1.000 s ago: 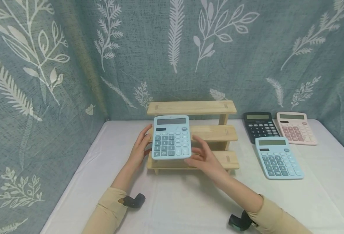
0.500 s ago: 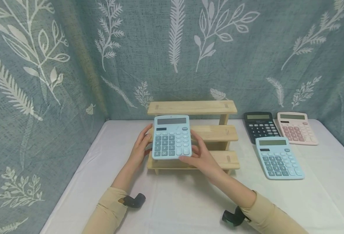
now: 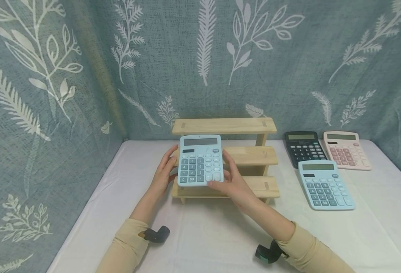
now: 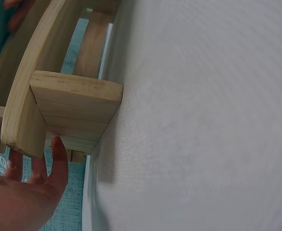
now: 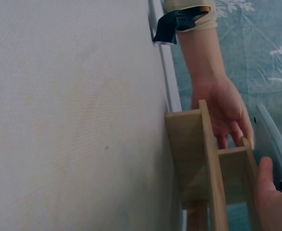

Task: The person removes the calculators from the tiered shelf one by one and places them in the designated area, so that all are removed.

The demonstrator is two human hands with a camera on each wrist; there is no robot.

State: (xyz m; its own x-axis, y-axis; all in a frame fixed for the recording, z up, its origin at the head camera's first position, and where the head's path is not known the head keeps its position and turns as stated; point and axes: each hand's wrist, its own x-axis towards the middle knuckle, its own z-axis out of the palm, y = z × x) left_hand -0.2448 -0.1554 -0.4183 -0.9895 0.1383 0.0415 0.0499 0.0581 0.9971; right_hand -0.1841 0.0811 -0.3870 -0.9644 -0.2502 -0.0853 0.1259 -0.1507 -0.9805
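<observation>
A light blue calculator [image 3: 200,161] leans back, face up, in front of the left part of a three-tier wooden display rack [image 3: 248,155]. My right hand [image 3: 239,189] grips its lower right corner, thumb at the front bottom edge and the other fingers along the right side. My left hand [image 3: 163,172] is at the rack's left end, fingers loosely bent beside the calculator's left edge. In the right wrist view, the left fingertips are right at the end of a plank, apart from the calculator [image 5: 275,149]. The left wrist view shows that hand [image 4: 25,197] beside the plank ends.
To the right lie a black calculator [image 3: 303,146], a pink calculator [image 3: 345,149] and a second light blue calculator [image 3: 325,185], which overlaps the black one. A white cloth [image 3: 200,235] covers the table. A patterned blue-green curtain [image 3: 173,57] hangs behind and on the left.
My right hand has moved left and in against the calculator, its thumb coming onto the bottom edge. The left hand and the calculator have stayed nearly still.
</observation>
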